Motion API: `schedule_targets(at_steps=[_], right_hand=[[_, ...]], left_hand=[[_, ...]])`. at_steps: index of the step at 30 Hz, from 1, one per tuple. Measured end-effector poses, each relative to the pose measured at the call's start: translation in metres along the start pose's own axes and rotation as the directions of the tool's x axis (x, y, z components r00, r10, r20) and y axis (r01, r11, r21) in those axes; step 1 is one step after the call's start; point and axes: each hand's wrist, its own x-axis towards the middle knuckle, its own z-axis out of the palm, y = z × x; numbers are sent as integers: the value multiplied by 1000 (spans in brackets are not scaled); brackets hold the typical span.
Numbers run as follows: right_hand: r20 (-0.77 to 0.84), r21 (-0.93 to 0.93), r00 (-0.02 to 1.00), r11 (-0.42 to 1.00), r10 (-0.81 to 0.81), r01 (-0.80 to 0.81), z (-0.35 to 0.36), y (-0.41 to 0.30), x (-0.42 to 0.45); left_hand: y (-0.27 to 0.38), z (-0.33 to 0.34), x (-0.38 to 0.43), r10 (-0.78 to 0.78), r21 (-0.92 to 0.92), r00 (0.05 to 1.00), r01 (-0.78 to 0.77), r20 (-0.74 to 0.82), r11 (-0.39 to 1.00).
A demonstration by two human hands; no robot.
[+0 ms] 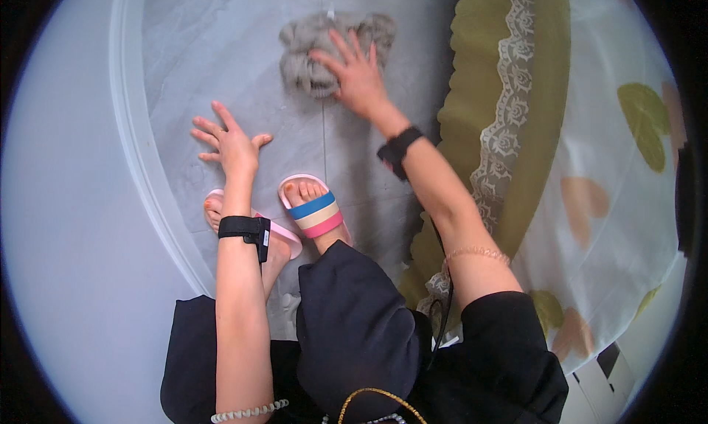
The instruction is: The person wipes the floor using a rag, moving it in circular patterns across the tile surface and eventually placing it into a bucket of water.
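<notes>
A bunched-up grey-beige cloth (pixel 303 64) lies on the grey tiled floor (pixel 210 53), at the top middle of the view. My right hand (pixel 358 78) rests on its right side, palm down and fingers spread, without closing around it. Part of the cloth is hidden under that hand. Lower and to the left, my left hand (pixel 235 147) holds nothing. Its fingers are splayed over bare tile; whether they touch the floor I cannot tell. Both wrists wear black straps.
On the right hangs an olive bed skirt (pixel 475 64) with white lace, below a pale sheet (pixel 597 131) printed with leaf shapes. A white baseboard (pixel 130 92) curves along the wall at left. My feet wear pink slides (pixel 316 214) below the hands.
</notes>
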Motion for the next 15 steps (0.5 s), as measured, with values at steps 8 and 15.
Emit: schedule_targets(at_steps=[8,15], right_hand=[[-82,-107,944,939,320,-328,-45,68,84],[-42,218,754,742,656,-634,-14,135,-21]], left_hand=[[-5,-4,2,21,5,1000,-21,1,1000],[-11,0,3,39,48,999,-39,3,998]])
